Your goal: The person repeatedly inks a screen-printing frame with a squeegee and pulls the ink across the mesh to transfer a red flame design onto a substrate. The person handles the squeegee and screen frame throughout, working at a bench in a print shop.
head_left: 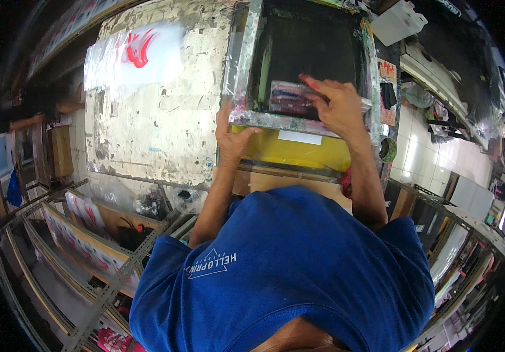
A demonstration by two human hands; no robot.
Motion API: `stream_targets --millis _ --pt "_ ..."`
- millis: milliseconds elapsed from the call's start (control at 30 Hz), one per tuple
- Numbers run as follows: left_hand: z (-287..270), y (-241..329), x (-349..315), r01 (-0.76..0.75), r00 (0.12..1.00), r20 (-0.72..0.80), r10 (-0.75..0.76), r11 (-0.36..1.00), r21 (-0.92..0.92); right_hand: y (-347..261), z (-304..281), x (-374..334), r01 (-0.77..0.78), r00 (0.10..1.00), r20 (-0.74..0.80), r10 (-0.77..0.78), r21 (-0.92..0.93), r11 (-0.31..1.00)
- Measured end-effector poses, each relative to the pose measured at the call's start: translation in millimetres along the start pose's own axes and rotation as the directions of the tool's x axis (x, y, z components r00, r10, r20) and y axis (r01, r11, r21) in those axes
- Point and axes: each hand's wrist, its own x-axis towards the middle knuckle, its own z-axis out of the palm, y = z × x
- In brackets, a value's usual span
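A screen-printing frame (311, 124) with a dark mesh lies ahead of me, its rails smeared with ink. My left hand (233, 136) holds its near left corner, fingers along the left side and thumb at the near rail. Inside the frame, a squeegee (290, 97) stained red and dark lies close to the near rail. My right hand (341, 108) is closed over the squeegee's right part, its index finger stretched forward with red ink on the tip. Some fingers are hidden. Under the near rail shows a yellow surface (281, 154) with a white paper strip (299, 138).
Left of the frame, a worn, paint-flecked board (152, 129) bears translucent sheets with a red print (138, 50). A white plastic container (399, 23) stands at the far right. Metal racks (103, 293) flank me. Another person's arm (65, 107) shows at far left.
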Motion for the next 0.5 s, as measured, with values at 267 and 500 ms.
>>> stream_targets --millis 267,500 --pt "-5.8 -13.7 -10.3 -0.143 0.990 0.071 0.124 0.845 0.515 19.0 62.6 -5.6 0.003 0.992 0.119 0.033 -0.289 0.957" --pt "-9.0 -13.2 -14.9 -0.152 0.988 0.070 0.135 0.871 0.468 90.6 64.5 99.5 0.029 0.990 -0.119 -0.072 -0.327 0.945"
